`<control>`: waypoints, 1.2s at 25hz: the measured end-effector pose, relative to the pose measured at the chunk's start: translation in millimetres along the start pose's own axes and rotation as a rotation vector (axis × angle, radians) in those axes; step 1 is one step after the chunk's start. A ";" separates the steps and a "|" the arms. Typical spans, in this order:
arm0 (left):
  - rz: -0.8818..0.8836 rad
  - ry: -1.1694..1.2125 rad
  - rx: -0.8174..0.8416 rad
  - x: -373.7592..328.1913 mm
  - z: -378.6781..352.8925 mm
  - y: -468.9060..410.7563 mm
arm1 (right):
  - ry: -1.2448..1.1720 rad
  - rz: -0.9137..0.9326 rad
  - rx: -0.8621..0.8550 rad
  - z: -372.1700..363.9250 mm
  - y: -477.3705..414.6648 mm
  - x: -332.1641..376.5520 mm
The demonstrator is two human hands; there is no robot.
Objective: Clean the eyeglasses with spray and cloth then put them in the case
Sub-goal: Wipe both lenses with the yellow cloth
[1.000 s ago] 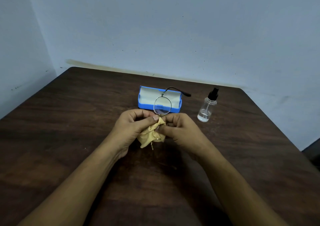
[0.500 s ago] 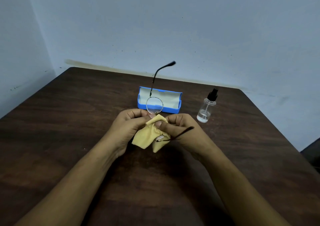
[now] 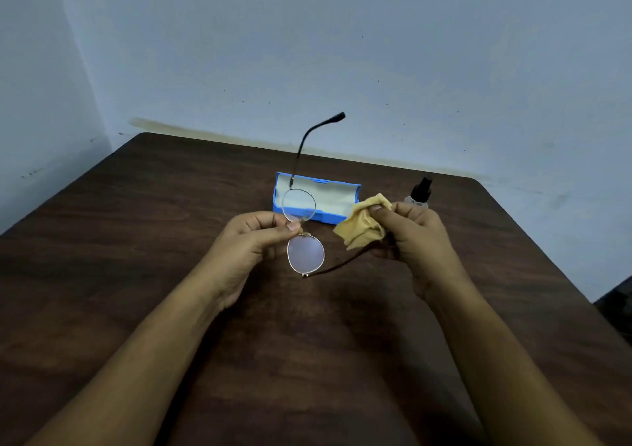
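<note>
1. The left hand (image 3: 254,240) pinches the glasses (image 3: 305,253) at the bridge, thumb and forefinger closed on the metal between the two lenses; the frame hangs upright above the table (image 3: 136,240), one lens over the other

2. The right hand (image 3: 408,237) is closed on the cloth (image 3: 362,226), bunched between thumb and fingers; the lower temple runs toward that hand's palm, but whether the fingers grip it I cannot tell

3. What changed: half a second ago the cloth was pressed against the lower lens with both hands close together; now the hands are parted and the cloth is off to the right, clear of the glass. The lower lens, covered before, is fully in view

4. The upper temple points up and back as it did half a second ago, so the frame has hardly turned

5. My reading: the wipe of that lens is over or paused, and this looks like a check of the glass, or a regrip of the cloth before more rubbing

6. The case (image 3: 316,199) lies open just behind the hands, the spray (image 3: 420,190) partly hidden by the right hand. Putting the glasses away is not yet done; both temples are unfolded and would need folding first
</note>
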State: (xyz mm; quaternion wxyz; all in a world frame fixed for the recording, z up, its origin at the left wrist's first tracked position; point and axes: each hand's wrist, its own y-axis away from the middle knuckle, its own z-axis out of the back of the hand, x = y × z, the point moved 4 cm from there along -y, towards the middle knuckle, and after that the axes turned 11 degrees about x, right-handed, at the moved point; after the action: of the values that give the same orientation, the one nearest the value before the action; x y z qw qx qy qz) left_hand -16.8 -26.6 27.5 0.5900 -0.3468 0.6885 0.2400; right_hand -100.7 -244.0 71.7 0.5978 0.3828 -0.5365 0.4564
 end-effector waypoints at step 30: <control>0.056 -0.343 0.110 17.7 -10.9 4.7 | -0.279 -0.067 0.281 -60.9 -15.9 -40.1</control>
State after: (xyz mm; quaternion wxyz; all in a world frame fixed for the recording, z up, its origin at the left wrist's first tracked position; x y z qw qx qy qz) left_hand -28.6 -35.0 11.8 0.7099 -0.2487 0.5993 0.2739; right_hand -68.0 -196.3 24.4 0.4733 0.5395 -0.5322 0.4491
